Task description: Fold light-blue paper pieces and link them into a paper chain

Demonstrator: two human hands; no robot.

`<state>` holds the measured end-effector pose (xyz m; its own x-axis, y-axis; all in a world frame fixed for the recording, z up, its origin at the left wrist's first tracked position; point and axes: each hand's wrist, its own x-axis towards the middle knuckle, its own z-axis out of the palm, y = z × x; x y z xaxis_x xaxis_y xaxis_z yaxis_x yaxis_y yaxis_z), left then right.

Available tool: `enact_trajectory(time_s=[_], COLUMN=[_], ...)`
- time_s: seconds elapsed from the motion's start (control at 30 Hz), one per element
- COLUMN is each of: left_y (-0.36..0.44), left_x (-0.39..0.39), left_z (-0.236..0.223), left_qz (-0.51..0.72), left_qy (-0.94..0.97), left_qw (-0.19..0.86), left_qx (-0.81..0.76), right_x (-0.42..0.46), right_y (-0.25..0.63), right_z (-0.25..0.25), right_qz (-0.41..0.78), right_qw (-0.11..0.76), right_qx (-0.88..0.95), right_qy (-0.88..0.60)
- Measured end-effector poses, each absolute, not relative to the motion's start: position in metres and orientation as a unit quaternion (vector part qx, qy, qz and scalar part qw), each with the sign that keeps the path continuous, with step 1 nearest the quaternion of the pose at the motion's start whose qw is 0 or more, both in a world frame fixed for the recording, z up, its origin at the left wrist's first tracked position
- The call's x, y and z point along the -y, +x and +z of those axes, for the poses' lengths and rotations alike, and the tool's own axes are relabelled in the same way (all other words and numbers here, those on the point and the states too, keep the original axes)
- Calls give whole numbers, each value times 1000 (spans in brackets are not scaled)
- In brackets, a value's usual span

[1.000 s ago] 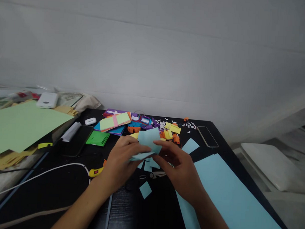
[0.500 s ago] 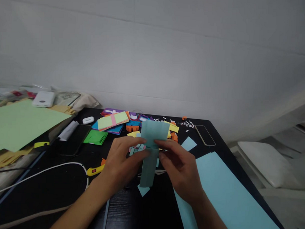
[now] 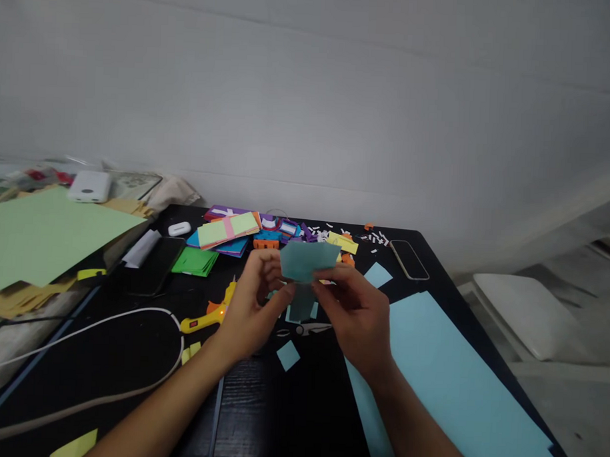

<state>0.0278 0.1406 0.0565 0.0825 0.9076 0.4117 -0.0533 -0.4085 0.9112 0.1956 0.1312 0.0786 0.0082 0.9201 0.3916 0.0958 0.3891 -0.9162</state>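
Between my two hands a folded piece of light blue paper (image 3: 310, 259) is held up above the black table. My left hand (image 3: 255, 303) pinches its left side, thumb in front and fingers behind. On the right, my right hand (image 3: 357, 310) grips it between thumb and forefinger near the crease. Part of the paper hangs below the fingers. Under the hands lie small blue paper pieces, one a loose blue square (image 3: 288, 355), and a pair of scissors (image 3: 312, 329), partly covered. A yellow glue gun (image 3: 206, 316) rests just left of my left hand.
Large blue sheets (image 3: 450, 373) lie at the right, a phone (image 3: 408, 260) behind them. Coloured paper strips (image 3: 229, 230), green paper (image 3: 194, 261) and white scraps are spread along the back. A white cable (image 3: 180, 357) loops at the left, near a pale green sheet (image 3: 49, 229).
The paper has been turned and opened out, then tilted so its upper flap faces me and its lower part looks shorter. My left hand has shifted slightly, uncovering more of the glue gun.
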Motion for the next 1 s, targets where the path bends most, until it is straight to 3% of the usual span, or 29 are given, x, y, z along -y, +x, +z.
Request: enact_trajectory(time_s=[0.1,1.0], left_y=[29,24], left_x=[-142,-149], left_z=[61,64], left_qz=[556,546], left_qy=[586,519], left_qw=[473,554], left_qx=[-351,-354], right_x=[-133,-136], right_y=[194,190], right_z=[77,72], right_qz=[386,453], right_qw=[574,588], right_qx=[595,552], right_qy=[-410,-380])
